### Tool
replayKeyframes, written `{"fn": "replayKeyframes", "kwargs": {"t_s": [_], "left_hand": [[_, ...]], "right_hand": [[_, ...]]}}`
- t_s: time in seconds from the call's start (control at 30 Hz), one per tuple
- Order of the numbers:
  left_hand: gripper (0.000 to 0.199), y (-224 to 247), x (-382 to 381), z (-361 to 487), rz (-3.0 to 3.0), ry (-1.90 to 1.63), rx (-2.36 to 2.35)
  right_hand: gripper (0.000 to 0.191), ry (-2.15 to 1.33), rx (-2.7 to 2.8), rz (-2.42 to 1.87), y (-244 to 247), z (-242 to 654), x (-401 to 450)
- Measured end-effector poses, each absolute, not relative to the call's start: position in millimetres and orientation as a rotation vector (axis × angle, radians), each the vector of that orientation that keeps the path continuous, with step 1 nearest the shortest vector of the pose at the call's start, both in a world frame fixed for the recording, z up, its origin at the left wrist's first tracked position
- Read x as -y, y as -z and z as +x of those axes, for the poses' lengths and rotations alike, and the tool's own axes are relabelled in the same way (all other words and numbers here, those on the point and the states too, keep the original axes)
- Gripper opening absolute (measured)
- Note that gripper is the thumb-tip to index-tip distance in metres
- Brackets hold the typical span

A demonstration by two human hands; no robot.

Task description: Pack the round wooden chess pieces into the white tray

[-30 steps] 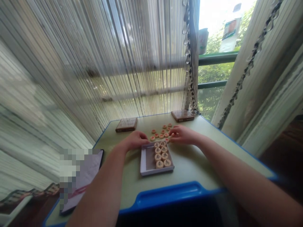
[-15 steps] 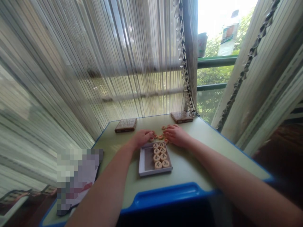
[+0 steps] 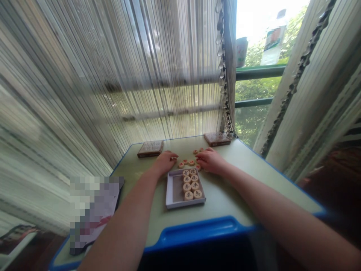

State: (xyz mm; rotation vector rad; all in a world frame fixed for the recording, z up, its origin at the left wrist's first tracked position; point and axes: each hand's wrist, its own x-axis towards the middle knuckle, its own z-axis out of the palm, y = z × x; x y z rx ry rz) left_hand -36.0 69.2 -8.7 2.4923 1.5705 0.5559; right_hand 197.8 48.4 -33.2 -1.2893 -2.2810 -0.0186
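Observation:
On the table, my left hand (image 3: 165, 162) is left of a loose group of round wooden Chinese chess pieces (image 3: 185, 162) with red characters. A piece seems pinched at its fingertips, mostly hidden by the fingers. My right hand (image 3: 211, 160) lies at the right of the group, fingers stretched out and open. Its fingertips are by a red-marked piece (image 3: 198, 167); two more pieces (image 3: 195, 151) sit just beyond them. Nearer me stands a shallow white box (image 3: 169, 191). Black-marked pieces (image 3: 187, 187) fill two columns on its right side; its left part shows bare bottom.
Two flat brown boxes, one at the far left (image 3: 150, 148) and one at the far right (image 3: 217, 139), lie on the pale green table (image 3: 254, 188) with blue edges. A partly blurred flat item (image 3: 100, 220) lies at left. Striped string curtains (image 3: 158, 75) hang behind.
My left hand has drawn back to the left from the loose pieces, and one piece near its fingertips has left its spot. My right hand has hardly moved.

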Motion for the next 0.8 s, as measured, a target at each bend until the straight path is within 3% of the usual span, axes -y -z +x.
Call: {"fn": "replayKeyframes", "kwargs": {"t_s": [0.17, 0.33, 0.6, 0.8], "left_hand": [[0.031, 8.4, -68.5, -37.8, 2.486, -0.415, -1.669], [0.048, 6.0, -66.1, -37.0, 2.452, -0.468, -1.753], [0.034, 4.2, -63.1, -41.2, 2.403, -0.343, -1.674], [0.049, 4.2, -61.7, -39.4, 2.411, -0.358, -1.733]], "right_hand": [[0.026, -0.004, 2.303, -1.276, 35.9, 197.4, -50.7], [0.028, -0.011, 2.303, -1.265, 35.3, 198.0, -50.0], [0.025, -0.022, 2.293, -1.261, 37.2, 199.1, -51.7], [0.023, -0.015, 2.228, -1.261, 39.6, 196.8, -52.8]]}}
